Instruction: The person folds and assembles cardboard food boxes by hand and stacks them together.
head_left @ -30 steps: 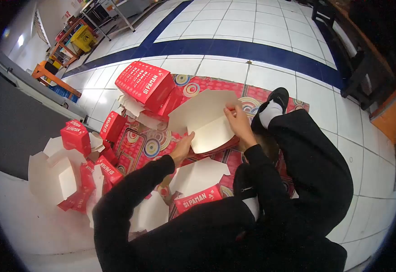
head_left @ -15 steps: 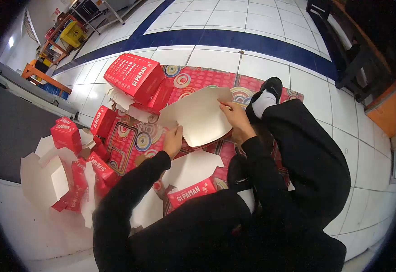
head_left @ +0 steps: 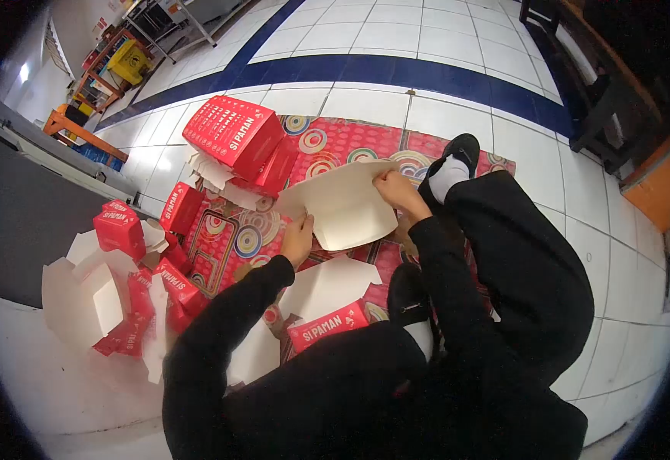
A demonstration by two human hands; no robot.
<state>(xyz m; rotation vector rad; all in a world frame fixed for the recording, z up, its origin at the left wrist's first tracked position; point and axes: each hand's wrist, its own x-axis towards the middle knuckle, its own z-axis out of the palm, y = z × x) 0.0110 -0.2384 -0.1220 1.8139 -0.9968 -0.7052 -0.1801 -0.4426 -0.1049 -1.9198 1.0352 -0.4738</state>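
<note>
"What's in the grip?"
"An open, white-lined carton (head_left: 350, 222). The left hand (head_left: 298, 241) pinches its left edge, and the right hand (head_left: 401, 193) grasps its upper right corner."
"So it's where, exactly?"
"Between the two hands, over the patterned mat (head_left: 362, 136)."
"And around the grip?"
"A red-fronted box (head_left: 325, 326) lies nearer the body; a large red box (head_left: 231, 136) sits beyond the left hand."
</note>
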